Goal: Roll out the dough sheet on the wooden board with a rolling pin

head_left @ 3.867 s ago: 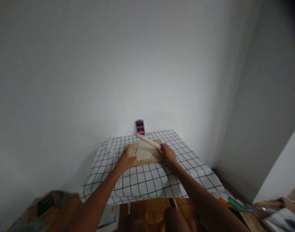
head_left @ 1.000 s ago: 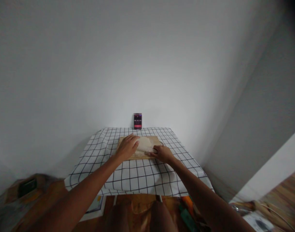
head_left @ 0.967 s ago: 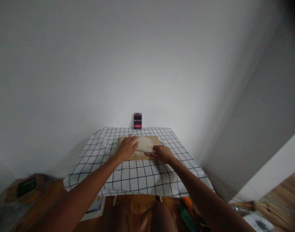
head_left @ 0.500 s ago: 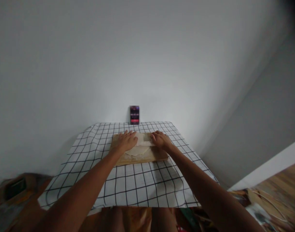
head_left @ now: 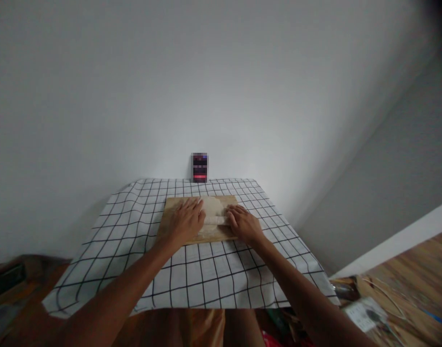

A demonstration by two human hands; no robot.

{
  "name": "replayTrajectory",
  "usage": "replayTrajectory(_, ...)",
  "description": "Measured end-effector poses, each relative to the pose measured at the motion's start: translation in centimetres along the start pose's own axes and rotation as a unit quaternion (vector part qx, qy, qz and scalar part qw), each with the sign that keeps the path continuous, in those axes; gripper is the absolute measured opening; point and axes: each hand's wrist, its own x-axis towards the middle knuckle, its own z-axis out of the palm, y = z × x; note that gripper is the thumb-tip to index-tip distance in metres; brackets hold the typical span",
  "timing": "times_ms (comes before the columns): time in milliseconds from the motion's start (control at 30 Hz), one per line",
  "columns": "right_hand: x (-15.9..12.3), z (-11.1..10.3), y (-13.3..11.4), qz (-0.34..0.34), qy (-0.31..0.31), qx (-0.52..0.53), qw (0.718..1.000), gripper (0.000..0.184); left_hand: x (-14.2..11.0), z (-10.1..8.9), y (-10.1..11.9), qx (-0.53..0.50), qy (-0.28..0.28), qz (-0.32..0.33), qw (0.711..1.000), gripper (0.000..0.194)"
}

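Note:
A wooden board [head_left: 171, 204] lies on a table under a white cloth with a black grid [head_left: 206, 274]. Pale flattened dough [head_left: 213, 206] is spread on the board. A light rolling pin [head_left: 216, 220] lies crosswise over the dough, and only its middle shows between my hands. My left hand [head_left: 187, 220] rests flat on the pin's left end, fingers stretched forward. My right hand [head_left: 243, 222] lies flat on the right end, fingers also extended. Both palms press down on the pin.
A small dark box [head_left: 199, 167] stands at the table's far edge against the white wall. Papers and cables [head_left: 365, 313] lie on the wooden floor at the lower right. A dark object [head_left: 4, 278] sits on the floor at the lower left.
Earlier my right hand held the pin at an angle, with my left on the dough. Now both hands lie flat on it. In the last half second the pin rolled back toward me.

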Motion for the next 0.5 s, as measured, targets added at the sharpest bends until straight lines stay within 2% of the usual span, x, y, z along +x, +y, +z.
replayTrajectory(100,-1.4,-0.1,-0.4,-0.006,0.005,0.008,1.000,0.042,-1.6,-0.5,0.5,0.024,-0.010,-0.003,1.000,0.053)
replayTrajectory(167,-1.3,0.0,-0.3,-0.002,0.004,0.002,1.000,0.042,-1.9,-0.5,0.6,0.029,-0.017,-0.008,0.999,0.054)
replayTrajectory(300,1.1,0.4,0.2,0.012,-0.005,-0.025,1.000,0.040,-0.5,0.1,0.1,0.038,-0.040,-0.034,0.998,0.053)
replayTrajectory(400,3.0,0.3,0.3,0.025,-0.021,-0.042,0.999,0.039,0.9,0.4,-0.3,0.047,-0.024,-0.050,0.997,0.051)
replayTrajectory(500,3.2,0.2,0.0,0.022,-0.016,-0.045,0.999,0.038,1.0,0.3,-0.1,0.051,-0.002,-0.054,0.997,0.050)
